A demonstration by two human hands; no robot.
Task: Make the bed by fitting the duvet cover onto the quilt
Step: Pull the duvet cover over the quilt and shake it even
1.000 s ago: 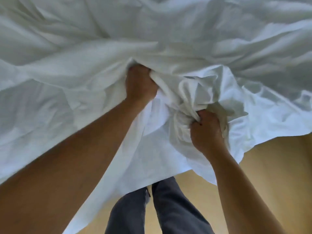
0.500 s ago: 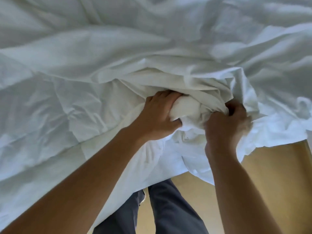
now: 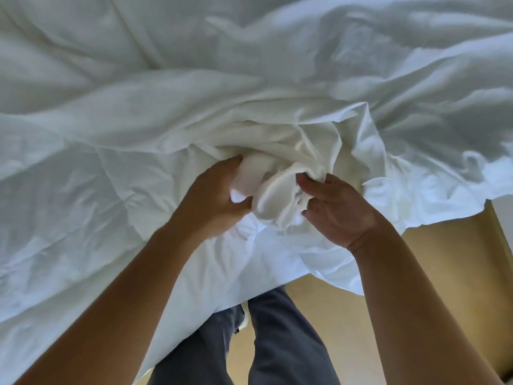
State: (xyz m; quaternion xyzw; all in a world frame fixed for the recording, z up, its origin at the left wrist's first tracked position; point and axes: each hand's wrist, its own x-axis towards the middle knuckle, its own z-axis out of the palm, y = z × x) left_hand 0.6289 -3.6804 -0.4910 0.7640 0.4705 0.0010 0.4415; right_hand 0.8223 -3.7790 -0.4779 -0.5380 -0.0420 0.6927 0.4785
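Two bare hands work a bunched cream quilt corner [image 3: 273,190] inside a crumpled white duvet cover [image 3: 138,151].
Left hand [image 3: 213,201] grips the bunch — right hand [image 3: 337,209] pinches it, fingers curled, at the bed's edge.

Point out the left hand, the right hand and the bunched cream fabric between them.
left hand [image 3: 215,202], head view, on the back of the hand.
right hand [image 3: 337,211], head view, on the open palm.
bunched cream fabric [image 3: 273,197], head view, on the rounded fold.
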